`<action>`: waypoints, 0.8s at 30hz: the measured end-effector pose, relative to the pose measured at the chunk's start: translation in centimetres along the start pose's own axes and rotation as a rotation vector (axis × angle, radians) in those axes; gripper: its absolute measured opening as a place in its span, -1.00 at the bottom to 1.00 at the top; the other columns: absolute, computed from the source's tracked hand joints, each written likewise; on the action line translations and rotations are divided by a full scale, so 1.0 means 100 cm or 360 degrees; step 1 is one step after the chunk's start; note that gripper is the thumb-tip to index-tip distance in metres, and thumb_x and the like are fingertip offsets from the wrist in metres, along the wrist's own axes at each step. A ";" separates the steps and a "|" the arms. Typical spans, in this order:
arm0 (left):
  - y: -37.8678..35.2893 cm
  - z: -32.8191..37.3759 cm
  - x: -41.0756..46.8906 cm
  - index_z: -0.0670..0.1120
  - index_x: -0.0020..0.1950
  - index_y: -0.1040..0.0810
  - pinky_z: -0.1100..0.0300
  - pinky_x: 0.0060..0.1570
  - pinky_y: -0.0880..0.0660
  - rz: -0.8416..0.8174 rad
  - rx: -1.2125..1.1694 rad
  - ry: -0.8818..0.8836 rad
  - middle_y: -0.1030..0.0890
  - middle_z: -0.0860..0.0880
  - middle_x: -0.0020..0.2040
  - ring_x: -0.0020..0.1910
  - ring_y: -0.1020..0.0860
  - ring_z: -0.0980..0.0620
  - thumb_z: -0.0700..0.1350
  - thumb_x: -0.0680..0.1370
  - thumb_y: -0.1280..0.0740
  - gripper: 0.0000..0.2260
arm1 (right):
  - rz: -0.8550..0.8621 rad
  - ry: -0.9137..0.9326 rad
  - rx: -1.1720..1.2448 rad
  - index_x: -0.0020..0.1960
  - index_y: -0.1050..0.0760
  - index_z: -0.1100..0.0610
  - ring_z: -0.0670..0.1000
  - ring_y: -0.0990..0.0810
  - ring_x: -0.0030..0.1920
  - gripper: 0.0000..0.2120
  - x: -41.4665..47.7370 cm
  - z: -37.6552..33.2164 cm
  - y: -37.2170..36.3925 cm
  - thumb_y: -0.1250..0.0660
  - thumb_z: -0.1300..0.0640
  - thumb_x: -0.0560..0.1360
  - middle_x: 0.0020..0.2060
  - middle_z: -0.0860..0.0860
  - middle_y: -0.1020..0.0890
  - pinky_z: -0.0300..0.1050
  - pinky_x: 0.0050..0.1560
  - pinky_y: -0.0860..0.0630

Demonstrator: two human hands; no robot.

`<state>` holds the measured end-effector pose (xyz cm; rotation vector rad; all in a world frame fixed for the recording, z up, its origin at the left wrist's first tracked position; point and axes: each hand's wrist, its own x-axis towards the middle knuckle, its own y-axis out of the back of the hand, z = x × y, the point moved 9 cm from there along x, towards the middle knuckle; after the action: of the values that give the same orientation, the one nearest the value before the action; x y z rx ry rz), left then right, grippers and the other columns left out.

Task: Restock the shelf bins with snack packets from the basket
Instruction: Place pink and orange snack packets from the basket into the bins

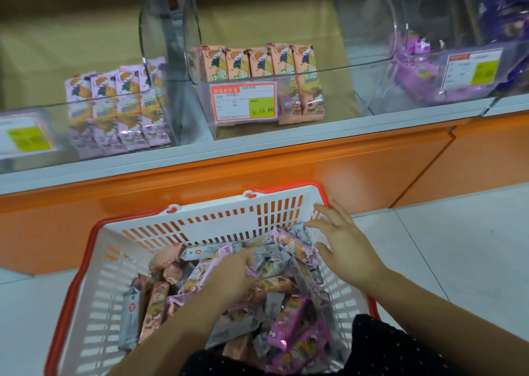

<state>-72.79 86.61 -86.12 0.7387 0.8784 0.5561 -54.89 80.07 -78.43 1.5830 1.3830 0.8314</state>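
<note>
While the basket (pixel 217 218) sits below the bins (pixel 337 95), the left hand (pixel 229 275) is in among its packets (pixel 286 315), fingers curled, grip unclear. The right hand (pixel 346 246) hovers over the right corner, fingers spread.

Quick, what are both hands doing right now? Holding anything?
Left hand: fingers curled round packets in the basket.
Right hand: open, fingers spread, holding nothing.
</note>
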 end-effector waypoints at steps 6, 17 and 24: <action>0.060 0.006 -0.036 0.02 0.22 -0.41 0.23 -0.11 -0.39 0.0291 -0.0202 -0.0112 -0.50 0.05 0.03 -0.09 -0.47 0.09 -0.17 0.57 -0.28 -0.75 | -0.0167 -0.0136 0.0002 0.31 -0.45 -0.03 -0.09 -0.26 0.45 -0.66 0.009 0.000 0.022 -0.28 0.11 0.55 0.40 -0.09 -0.40 -0.14 0.36 -0.29; 0.190 0.036 -0.153 0.11 0.08 -0.49 0.45 -0.10 -0.46 0.0744 -0.1030 -0.0426 -0.52 0.25 0.11 0.05 -0.54 0.29 -0.21 0.54 -0.35 -0.77 | -0.0500 0.0088 0.0500 0.37 -0.39 0.13 0.02 -0.45 0.28 -0.63 0.011 -0.150 0.101 -0.26 0.08 0.59 0.31 0.05 -0.47 -0.20 0.14 -0.38; 0.215 0.035 -0.211 0.00 0.06 -0.52 0.26 -0.05 -0.55 0.0888 -0.1522 -0.0482 -0.71 0.01 -0.14 -0.07 -0.65 0.06 -0.29 0.53 -0.34 -0.79 | -0.0499 -0.0401 0.1572 0.43 -0.28 0.14 0.14 -0.58 0.08 -0.48 -0.004 -0.184 0.087 -0.34 0.07 0.54 0.16 0.15 -0.51 0.01 0.04 -0.58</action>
<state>-83.89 84.07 -58.01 0.1521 0.0441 1.2050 -67.77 82.63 -62.83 1.9823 1.9070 -0.3206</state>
